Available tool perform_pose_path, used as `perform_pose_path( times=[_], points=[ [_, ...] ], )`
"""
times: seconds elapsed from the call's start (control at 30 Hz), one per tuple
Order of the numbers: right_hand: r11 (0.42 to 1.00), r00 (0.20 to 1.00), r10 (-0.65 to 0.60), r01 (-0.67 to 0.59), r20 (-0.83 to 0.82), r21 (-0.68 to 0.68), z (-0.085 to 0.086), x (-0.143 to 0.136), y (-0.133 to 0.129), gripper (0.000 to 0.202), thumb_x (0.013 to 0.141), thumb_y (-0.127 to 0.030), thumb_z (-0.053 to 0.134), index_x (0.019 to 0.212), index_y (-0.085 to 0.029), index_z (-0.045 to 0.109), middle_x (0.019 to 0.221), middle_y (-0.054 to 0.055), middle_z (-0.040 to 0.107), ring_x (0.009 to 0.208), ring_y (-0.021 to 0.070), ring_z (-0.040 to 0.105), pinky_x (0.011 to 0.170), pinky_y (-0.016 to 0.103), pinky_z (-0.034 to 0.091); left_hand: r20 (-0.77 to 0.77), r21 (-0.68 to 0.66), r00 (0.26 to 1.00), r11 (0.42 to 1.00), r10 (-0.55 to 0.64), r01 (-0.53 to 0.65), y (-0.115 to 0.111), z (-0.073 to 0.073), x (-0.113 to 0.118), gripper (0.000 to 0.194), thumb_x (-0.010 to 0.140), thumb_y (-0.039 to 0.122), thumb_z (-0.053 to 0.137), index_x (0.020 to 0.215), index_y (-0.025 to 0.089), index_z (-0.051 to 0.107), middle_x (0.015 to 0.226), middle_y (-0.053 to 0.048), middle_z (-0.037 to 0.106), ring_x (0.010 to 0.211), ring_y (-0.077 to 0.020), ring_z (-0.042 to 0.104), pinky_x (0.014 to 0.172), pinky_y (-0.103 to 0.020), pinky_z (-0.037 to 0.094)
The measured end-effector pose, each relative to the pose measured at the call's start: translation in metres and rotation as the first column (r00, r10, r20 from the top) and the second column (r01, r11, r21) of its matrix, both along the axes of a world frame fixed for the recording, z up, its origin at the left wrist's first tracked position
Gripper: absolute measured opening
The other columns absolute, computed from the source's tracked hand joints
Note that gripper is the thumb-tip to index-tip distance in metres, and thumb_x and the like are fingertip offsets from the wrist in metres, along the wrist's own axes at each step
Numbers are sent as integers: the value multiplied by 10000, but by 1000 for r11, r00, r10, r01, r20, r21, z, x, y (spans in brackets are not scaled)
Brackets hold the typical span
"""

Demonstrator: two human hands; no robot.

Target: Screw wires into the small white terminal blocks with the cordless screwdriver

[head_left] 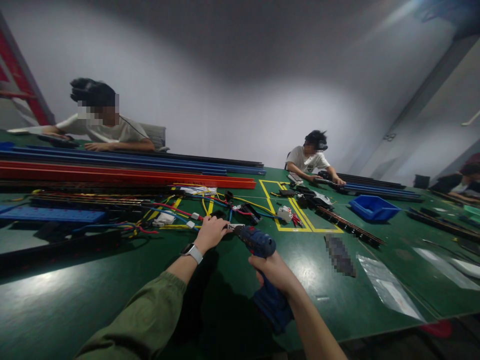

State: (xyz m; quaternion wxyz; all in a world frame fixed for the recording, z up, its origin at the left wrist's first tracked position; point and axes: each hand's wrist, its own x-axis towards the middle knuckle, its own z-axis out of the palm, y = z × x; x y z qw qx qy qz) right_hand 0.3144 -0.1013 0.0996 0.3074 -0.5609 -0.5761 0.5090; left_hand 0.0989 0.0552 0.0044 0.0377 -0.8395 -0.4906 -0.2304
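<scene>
My right hand (275,272) grips the handle of a blue cordless screwdriver (259,244), whose tip points left toward my left hand. My left hand (211,232), a watch on its wrist, is closed around a small part at the driver's tip; the part itself is hidden by the fingers. Just beyond lie coloured wires (176,210), small white connectors (164,218) and a black component (250,213) on the green table (93,285).
Long red (123,176), blue and black rails lie across the far left. A blue bin (373,207), a yellow taped rectangle (296,212) and clear plastic bags (390,287) are to the right. Two people sit at the far side; another is at the right edge.
</scene>
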Motion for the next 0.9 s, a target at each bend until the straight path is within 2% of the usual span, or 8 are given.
perform_pose_path(
  times=[0.5, 0.73, 0.9],
  points=[
    [1000, 1000, -18, 18, -3, -21, 1, -1, -1, 118, 783, -280, 564, 832, -178, 529, 410, -83, 475, 368, 101, 453, 432, 209, 354, 5, -21, 1000, 1000, 0, 0, 1, -1, 1, 318, 914, 484, 478, 1099, 309, 669, 962, -53, 690, 948, -246, 542, 892, -426, 277],
    [999, 999, 33, -33, 2, 0, 0, 1, 1, 94, 784, -266, 551, 811, -176, 543, 414, -70, 477, 390, 117, 475, 435, 221, 365, 22, -18, 1000, 1000, -3, 3, 0, 0, 0, 321, 915, 484, 480, 1104, 306, 667, 986, -57, 692, 966, -247, 542, 901, -427, 281],
    [1000, 1000, 21, -20, 6, -8, -1, 2, 1, 87, 787, -263, 546, 808, -180, 536, 416, -72, 474, 391, 112, 474, 443, 220, 374, 26, -32, 1000, 999, 4, -3, 0, 0, 1, 329, 911, 493, 482, 1092, 301, 676, 976, -67, 691, 968, -249, 547, 902, -426, 285]
  ],
)
